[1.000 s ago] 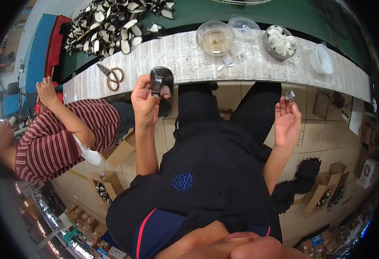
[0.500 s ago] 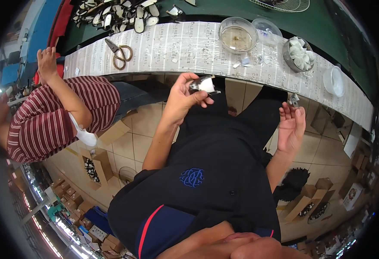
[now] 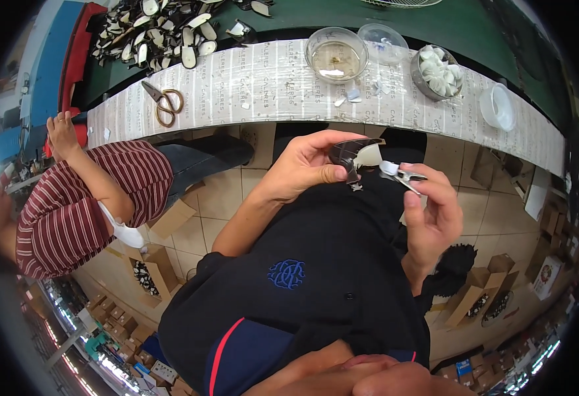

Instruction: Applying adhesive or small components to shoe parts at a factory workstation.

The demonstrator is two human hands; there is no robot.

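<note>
My left hand point(image 3: 301, 170) grips a glossy dark shoe heel point(image 3: 347, 157) with a cream inner face, fingers and thumb closed on its left side. Close to that heel on the right, my right hand point(image 3: 434, 210) pinches a small metal clip point(image 3: 411, 177). A white wad point(image 3: 389, 167) of what looks like cloth or cotton sits in the clip's jaws. It is beside the heel's cream face; whether the two touch I cannot tell. Both hands are above my lap, just before the bench edge.
The paper-covered bench point(image 3: 256, 72) holds scissors point(image 3: 164, 104), a clear bowl of liquid point(image 3: 335, 58), a metal bowl of white wads point(image 3: 438, 74) and a clear plastic cup point(image 3: 498, 107). Behind lies a pile of similar heels point(image 3: 154, 33). At left sits a person in a striped shirt point(image 3: 95, 204).
My right hand has moved left from the bench edge, and now the clip with its white wad is beside the heel. My left hand has moved right and turned the heel.
</note>
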